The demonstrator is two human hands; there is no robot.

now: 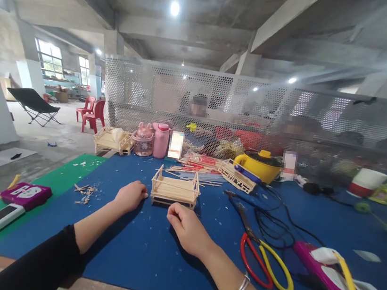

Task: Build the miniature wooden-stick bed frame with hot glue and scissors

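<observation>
A small stick-built frame (pixel 174 191) stands upright on the blue worktop (pixel 151 249), between and just beyond the person's 2 hands. It already has a slatted base, low side rails and corner posts, so the build looks well advanced. Loose sticks (pixel 190 169) lie heaped behind it, and 2 other stick frames (pixel 237 175) (pixel 110 140) sit further back, so more assembly may remain, though what is still missing from the near frame cannot be told.

The left hand (pixel 130 195) rests on the worktop just beside the frame's left end, knuckles up, fingers curled loosely into a soft fist, holding nothing that shows. The right hand (pixel 187 229) lies on the worktop near the frame's front right corner, apart from it, fingers bent inward with the thumb tucked against them; whether anything small is pinched there cannot be told. Both forearms reach in from the near edge.

Scissors (pixel 263 261) with red and yellow handles lie to the right, beside a purple glue gun (pixel 323 271). Wood scraps (pixel 84 192) are scattered to the left.
</observation>
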